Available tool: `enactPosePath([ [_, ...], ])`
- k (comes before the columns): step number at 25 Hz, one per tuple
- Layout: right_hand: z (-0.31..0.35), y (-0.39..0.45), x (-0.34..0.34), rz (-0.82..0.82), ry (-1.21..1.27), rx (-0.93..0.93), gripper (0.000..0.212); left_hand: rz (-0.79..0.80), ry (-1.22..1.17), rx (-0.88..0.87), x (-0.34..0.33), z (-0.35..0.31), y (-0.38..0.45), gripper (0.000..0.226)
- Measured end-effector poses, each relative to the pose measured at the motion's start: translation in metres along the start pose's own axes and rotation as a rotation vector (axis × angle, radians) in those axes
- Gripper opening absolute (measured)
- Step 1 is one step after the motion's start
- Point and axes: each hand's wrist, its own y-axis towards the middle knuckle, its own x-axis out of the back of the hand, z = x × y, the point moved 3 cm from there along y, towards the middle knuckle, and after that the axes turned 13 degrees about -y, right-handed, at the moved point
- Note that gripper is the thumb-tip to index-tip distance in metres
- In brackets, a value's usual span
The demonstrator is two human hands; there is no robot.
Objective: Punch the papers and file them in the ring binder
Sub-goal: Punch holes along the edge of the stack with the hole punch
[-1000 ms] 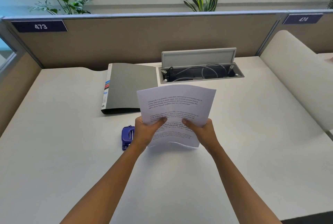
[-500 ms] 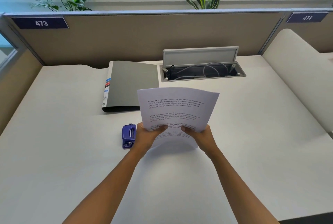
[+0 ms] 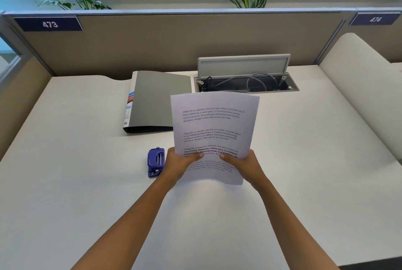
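I hold a stack of printed white papers upright above the middle of the desk, its lower edge near the desk surface. My left hand grips the stack's lower left side and my right hand grips its lower right side, thumbs on the front sheet. A small blue hole punch lies on the desk just left of my left hand. The grey ring binder lies closed and flat behind the papers, its spine label facing left.
An open cable tray with its lid raised is set into the white desk behind the papers. A beige partition runs along the back and a rounded divider stands at the right. Plants stand behind the partition.
Both hands have turned the paper stack more upright and squared it, with the top edge now narrower and straighter. Binder and punch have not moved.
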Motion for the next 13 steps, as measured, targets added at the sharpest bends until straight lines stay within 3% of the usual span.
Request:
enactPosePath([
  [8,-0.035,0.010,-0.004,0.076,-0.102,-0.176,0.026,-0.041,0.164,0.303,0.025,0.026,0.004,0.045],
  [13,-0.053,0.009,-0.017,0.083,-0.136,-0.182,0.025,-0.104,0.342,0.186,0.036,0.026,-0.001,0.032],
])
